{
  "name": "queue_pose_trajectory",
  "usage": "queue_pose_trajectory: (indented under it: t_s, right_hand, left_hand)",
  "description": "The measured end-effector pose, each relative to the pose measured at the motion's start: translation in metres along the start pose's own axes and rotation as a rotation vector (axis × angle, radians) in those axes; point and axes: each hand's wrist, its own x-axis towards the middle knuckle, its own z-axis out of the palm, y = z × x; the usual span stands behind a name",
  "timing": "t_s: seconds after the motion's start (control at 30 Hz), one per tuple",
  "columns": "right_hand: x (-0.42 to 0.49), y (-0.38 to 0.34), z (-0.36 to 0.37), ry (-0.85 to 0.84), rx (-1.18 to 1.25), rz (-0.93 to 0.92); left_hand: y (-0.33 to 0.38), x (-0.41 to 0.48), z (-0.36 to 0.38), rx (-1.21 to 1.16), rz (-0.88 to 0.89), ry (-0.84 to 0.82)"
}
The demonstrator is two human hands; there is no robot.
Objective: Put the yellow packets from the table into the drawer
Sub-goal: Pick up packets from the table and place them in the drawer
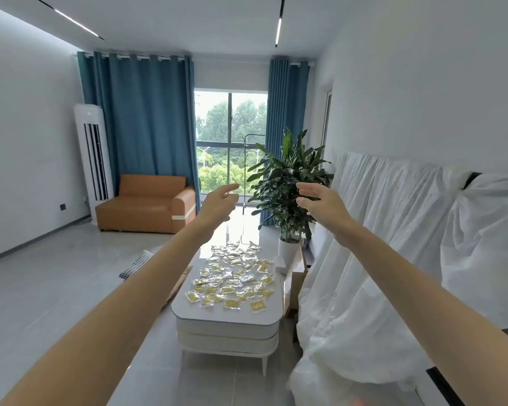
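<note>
yellow packets: lying scattered over the white coffee table, the spread running lengthwise away from the person.
direction: sitting below both raised hands, well apart from the fingers.
left hand: hovering empty, fingers loosely spread, seemingly lining up nearer the table.
right hand: hovering empty, fingers spread, leaning toward the draped sofa.
drawer: likely the table's ribbed front, appearing closed.

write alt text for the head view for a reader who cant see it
Two bare arms reach forward, left hand and right hand open and empty; ahead, a white table is strewn with yellow packets. A potted plant stands beside it; a white sheet drapes furniture at right.
</note>
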Motion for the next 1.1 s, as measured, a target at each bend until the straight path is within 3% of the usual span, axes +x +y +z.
queue_pose_trajectory:
  t_s: [0.3, 0.6, 1.1]
  right_hand:
    - [0.062, 0.040, 0.051, -0.026, 0.004, 0.020]
    - [0.192, 0.107, 0.123, -0.051, -0.030, 0.080]
    - [0.405, 0.284, 0.248, -0.205, -0.015, 0.294]
  left_hand:
    - [-0.051, 0.072, -0.015, 0.010, -0.035, 0.021]
    - [-0.135, 0.217, -0.020, -0.012, -0.101, 0.010]
    - [-0.309, 0.460, 0.013, 0.010, -0.274, -0.034]
